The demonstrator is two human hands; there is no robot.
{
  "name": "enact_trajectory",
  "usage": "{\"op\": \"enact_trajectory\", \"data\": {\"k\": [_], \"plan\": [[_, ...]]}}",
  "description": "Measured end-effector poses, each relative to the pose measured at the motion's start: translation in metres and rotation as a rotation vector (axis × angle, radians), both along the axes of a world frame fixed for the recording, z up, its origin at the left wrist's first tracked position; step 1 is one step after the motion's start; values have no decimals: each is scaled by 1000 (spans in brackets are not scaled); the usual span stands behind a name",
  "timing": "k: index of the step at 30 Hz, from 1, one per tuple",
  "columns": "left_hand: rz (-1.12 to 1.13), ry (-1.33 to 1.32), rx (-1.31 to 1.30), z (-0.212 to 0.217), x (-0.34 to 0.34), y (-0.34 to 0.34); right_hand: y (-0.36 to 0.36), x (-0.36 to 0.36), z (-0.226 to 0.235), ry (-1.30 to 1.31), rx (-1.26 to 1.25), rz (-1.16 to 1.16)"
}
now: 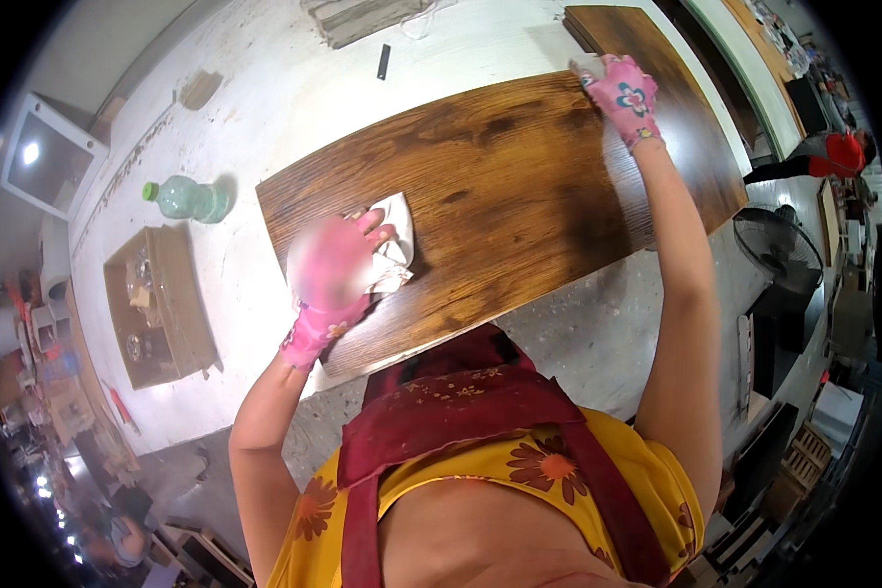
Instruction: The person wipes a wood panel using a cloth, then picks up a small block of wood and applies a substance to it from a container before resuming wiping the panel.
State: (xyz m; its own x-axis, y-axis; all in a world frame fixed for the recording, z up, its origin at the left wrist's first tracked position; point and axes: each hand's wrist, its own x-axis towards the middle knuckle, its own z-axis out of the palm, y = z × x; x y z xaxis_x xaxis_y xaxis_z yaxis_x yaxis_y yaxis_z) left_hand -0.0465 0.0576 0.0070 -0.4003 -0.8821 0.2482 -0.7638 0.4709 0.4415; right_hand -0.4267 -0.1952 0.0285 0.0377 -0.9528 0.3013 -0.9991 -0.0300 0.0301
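A dark brown wood-grain panel (500, 186) lies across the white worktable in front of me. My left hand (333, 269), in a pink flowered glove and partly blurred, is closed on a white cloth (397, 220) near the panel's left end. The cloth lies against the panel's surface. At the panel's far right corner is my right hand (625, 96), in a matching glove, its fingers curled. Something whitish shows at those fingertips; I cannot tell whether it is a cloth or part of the glove. Beyond that hand, more brown panel (622, 27) shows at the back right.
A green-capped clear bottle (191, 199) lies left of the panel, behind an open cardboard box (162, 304) with small items. A small black strip (383, 62) and a grey slab (367, 20) lie at the back. A fan (776, 240) stands right; another person (838, 157) is farther off.
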Motion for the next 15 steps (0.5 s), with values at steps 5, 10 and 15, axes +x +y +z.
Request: {"op": "enact_trajectory", "data": {"k": [5,10,15], "plan": [[4,38,-18,-11,3,2,-29,-71,-8,48,-27,-106],[93,145,44,-10,2,4,-16,-88,-20,-537,-133,-79],[512,1094,232,3,31,-10,-27,-92,-93,-1463,-419,-221]]}}
